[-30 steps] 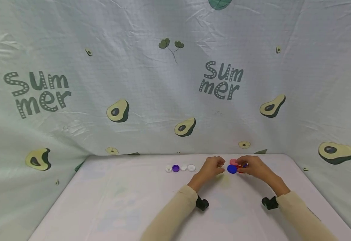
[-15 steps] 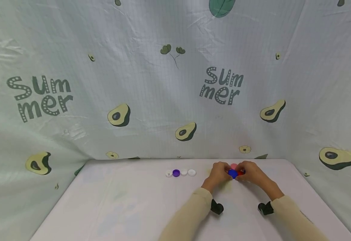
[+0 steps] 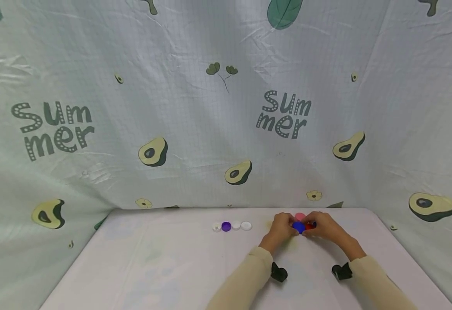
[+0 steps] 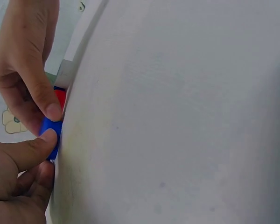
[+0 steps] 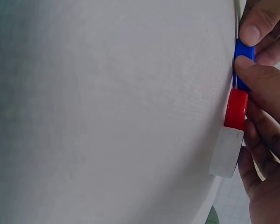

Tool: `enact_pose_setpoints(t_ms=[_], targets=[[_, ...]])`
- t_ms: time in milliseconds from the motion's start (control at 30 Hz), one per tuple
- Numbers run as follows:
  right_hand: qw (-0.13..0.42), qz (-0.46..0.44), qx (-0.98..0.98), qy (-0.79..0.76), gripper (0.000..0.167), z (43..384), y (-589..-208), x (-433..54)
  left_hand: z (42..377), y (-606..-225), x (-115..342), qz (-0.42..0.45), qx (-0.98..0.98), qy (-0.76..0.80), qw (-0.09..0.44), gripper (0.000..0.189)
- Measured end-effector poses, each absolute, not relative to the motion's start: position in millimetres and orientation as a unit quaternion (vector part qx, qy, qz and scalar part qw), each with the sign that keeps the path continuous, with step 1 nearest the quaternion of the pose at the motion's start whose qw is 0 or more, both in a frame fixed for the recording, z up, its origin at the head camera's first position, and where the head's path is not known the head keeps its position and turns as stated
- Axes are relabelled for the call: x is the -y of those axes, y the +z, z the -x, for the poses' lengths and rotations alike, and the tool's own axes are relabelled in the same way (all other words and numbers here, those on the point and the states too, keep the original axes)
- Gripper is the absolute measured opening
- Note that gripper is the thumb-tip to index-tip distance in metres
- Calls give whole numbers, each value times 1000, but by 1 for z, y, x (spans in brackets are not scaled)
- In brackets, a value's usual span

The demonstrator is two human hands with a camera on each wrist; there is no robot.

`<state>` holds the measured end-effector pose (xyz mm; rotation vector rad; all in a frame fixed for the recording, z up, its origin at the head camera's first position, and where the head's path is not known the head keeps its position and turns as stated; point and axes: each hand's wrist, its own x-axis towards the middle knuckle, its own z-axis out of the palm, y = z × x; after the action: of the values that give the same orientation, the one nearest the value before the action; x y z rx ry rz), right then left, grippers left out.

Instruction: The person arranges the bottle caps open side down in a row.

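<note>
Both hands meet at a blue bottle cap (image 3: 298, 227) near the far edge of the table. My left hand (image 3: 279, 231) pinches its left side between thumb and fingers. From the other side, my right hand (image 3: 326, 227) grips the same cap with its thumb on the near rim. Just right of it, under the right fingers, a red bottle cap (image 5: 235, 109) stands in line with a white cap (image 5: 226, 151). Behind the blue one lies a pink cap (image 3: 300, 216). A bit of dark blue shows beside the red cap, mostly hidden by the right hand.
Left of the hands, a row of small caps lies on the white table (image 3: 163, 267): a purple cap (image 3: 226, 226) among white ones, such as the white cap at the row's right end (image 3: 246, 226). A printed curtain (image 3: 194, 120) hangs behind the table's far edge.
My left hand has moved right, from beside the caps onto the blue cap. My right hand has shifted left from the red cap to the blue one. The head view has tilted up slightly.
</note>
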<state>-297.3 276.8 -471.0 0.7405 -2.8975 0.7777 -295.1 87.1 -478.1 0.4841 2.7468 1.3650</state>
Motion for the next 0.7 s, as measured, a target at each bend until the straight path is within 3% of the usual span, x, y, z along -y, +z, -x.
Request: enact_pose_setpoints(t_ms=[233,700], targets=[[59,-234,927,286,27,296,-472,-280,292,-481,-81,-170,-846,505,3,24],[85,-204,906,361,35,283,-463,-273,281,-463,-66,-154,-798,582,-18,29]])
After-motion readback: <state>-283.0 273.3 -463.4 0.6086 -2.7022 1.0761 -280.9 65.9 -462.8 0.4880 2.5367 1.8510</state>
